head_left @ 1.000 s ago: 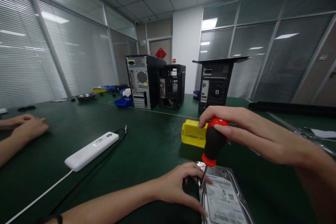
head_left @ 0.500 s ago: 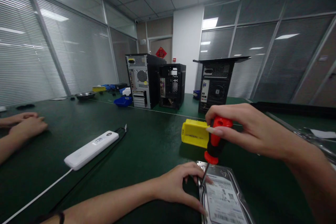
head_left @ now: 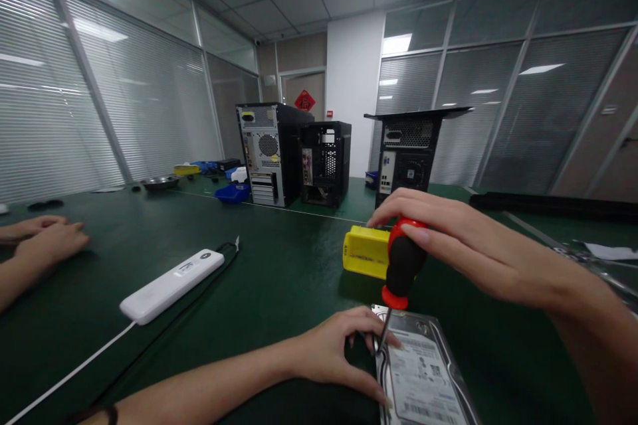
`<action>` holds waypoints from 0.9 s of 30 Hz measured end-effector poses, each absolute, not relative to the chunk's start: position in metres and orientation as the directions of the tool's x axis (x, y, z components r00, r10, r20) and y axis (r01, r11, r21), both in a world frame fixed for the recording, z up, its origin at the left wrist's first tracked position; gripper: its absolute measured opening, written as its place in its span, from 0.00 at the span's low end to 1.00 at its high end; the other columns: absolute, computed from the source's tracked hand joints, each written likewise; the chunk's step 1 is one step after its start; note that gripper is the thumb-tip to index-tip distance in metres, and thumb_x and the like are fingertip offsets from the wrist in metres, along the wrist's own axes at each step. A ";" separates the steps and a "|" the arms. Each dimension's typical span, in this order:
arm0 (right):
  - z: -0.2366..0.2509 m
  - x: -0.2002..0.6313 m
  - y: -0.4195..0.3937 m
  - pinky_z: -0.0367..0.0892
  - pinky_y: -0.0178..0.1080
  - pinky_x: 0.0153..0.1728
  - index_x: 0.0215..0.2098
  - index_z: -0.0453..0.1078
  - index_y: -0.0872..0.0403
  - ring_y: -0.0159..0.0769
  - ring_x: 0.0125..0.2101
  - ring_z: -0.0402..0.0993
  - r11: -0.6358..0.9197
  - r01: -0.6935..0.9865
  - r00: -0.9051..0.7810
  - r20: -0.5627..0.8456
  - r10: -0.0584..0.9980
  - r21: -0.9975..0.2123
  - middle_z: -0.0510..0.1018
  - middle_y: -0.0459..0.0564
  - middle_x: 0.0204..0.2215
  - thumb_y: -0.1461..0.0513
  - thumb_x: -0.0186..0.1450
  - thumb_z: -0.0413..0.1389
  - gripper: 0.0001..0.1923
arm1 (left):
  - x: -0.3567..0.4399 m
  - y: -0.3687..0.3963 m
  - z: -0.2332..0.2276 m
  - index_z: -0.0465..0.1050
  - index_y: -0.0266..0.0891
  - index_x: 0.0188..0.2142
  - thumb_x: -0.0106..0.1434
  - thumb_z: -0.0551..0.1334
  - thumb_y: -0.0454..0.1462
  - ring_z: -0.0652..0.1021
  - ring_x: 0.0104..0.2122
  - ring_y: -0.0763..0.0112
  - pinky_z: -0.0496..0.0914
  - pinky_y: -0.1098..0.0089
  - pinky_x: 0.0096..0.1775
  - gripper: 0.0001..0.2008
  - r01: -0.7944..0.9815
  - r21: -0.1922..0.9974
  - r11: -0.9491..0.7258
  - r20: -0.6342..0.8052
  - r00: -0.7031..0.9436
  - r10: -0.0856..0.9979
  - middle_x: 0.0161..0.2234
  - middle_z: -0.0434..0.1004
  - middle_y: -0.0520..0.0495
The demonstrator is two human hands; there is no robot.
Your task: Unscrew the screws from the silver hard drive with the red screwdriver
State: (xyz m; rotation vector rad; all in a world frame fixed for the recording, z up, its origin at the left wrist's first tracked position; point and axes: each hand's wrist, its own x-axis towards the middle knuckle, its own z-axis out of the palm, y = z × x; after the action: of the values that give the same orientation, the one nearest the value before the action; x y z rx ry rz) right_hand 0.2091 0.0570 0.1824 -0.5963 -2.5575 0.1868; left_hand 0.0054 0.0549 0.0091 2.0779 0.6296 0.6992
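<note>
A hard drive [head_left: 428,372] with a white label lies on the green table at the lower right. My left hand [head_left: 343,348] holds it by its left edge, with thumb and fingertips curled onto the metal. Slightly tilted, a red and black screwdriver [head_left: 405,265] stands with its tip down by that edge, near my left fingertips. My right hand [head_left: 448,232] grips the top of its handle, fingers stretched over it and thumb against the near side. The exact spot under the tip is too small to make out. Behind the screwdriver is a yellow bin [head_left: 365,252], partly covered.
A white power strip [head_left: 172,287] with cables lies to the left. Another person's hands [head_left: 50,239] rest at the far left. Computer cases [head_left: 269,153] stand at the back, one more [head_left: 406,156] behind my right hand. A blue bin [head_left: 232,194] sits beside them.
My right fingers have loosened and straightened over the screwdriver's top, and the handle has shifted slightly left. My left hand and the hard drive stay in place.
</note>
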 end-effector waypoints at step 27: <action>0.179 0.197 0.060 0.66 0.36 0.33 0.41 0.71 0.54 0.35 0.32 0.73 0.905 0.405 -0.768 0.488 0.414 -0.131 0.77 0.49 0.35 0.52 0.70 0.46 0.17 | 0.006 0.053 0.011 0.73 0.42 0.49 0.47 0.71 0.52 0.69 0.42 0.63 0.66 0.67 0.42 0.32 0.189 0.839 -0.511 0.237 0.718 0.654 0.46 0.69 0.44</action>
State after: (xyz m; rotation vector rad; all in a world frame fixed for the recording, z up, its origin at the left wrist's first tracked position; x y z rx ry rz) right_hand 0.1971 0.0603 0.1791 -0.5896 -2.5445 0.0249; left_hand 0.0060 0.0534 0.0109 2.0638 0.6401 0.6878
